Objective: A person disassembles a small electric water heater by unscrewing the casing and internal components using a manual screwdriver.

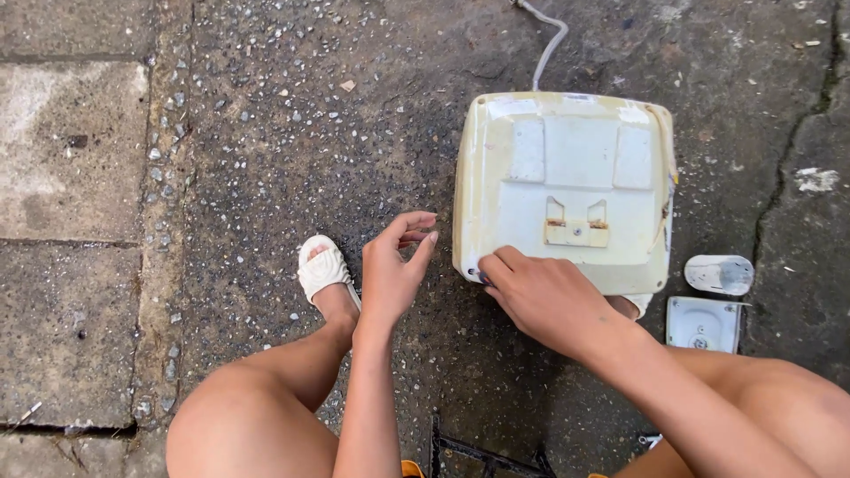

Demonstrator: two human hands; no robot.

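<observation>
- A paving slab (62, 177) lies at the far left beside the rough, pebbled concrete ground (292, 133).
- A white sandal (323, 268) is on the person's foot, just left of the left hand.
- The left hand (394, 270) hovers above the ground beside the casing; its grip is released, fingers loosely curled around nothing.
- The right hand (544, 296) presses its fingertips at the near left corner of the casing; a small dark object seems pinched there, too hidden to identify.
- The cream, square plastic casing (567, 190) lies flat on the ground, its grey cord (549, 44) leading away from the person.
- A small white rounded part (719, 274) and a square white plate (702, 324) lie just right of it.
</observation>
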